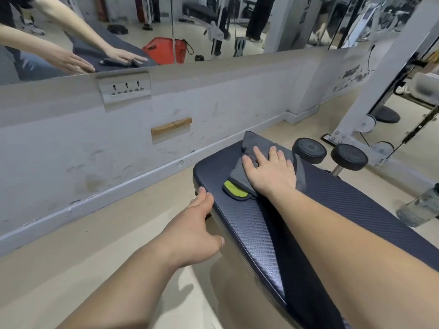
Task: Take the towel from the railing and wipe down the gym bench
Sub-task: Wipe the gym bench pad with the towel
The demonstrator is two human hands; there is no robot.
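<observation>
The gym bench (266,233) has a dark textured pad that runs from the centre to the lower right. A grey towel (256,143) with a lime-green corner patch lies bunched on the pad's far end. My right hand (270,172) presses flat on the towel, fingers spread. My left hand (199,236) grips the bench's left edge, thumb on top of the pad and fingers curled under the side.
A low grey wall with a mirror (142,32) above it runs along the left and back. Two black dumbbell heads (330,153) lie on the floor beyond the bench. A white machine frame (370,98) stands at right, and a clear bottle (420,205) stands by the bench.
</observation>
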